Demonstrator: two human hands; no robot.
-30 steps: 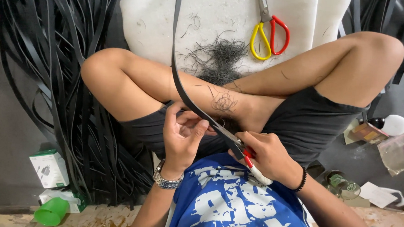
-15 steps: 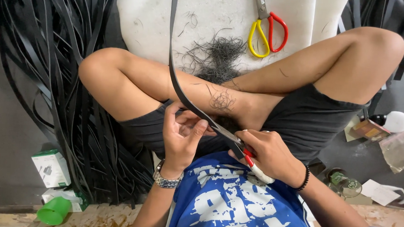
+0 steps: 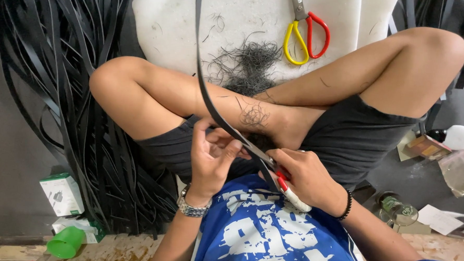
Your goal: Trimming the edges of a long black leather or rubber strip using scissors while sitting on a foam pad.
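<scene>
1. Head camera looks down on my crossed legs, where both hands work over the lap on a long black strip (image 3: 202, 87) that runs from the top of the frame, across the left shin, down to the hands.
2. My left hand (image 3: 210, 155) is closed in a pinch on the strip, thumb and fingertips holding it taut just above the blade.
3. My right hand (image 3: 305, 178) is wrapped around a small cutter with a red and white handle (image 3: 287, 187); its metal blade lies against the strip between the two hands.
4. I judge the step in hand to be trimming or shaving the strip's edge: fine black shavings (image 3: 248, 61) lie heaped on the white board (image 3: 163, 33) beyond my knees.
5. The next move, as I read it, calls for steady tension from the left pinch and a shallow blade angle, with the edge kept off the bare shin beneath.
6. Yellow-and-red scissors (image 3: 306, 32) rest unused on the board; a mass of black strips (image 3: 62, 86) lies at my left.
</scene>
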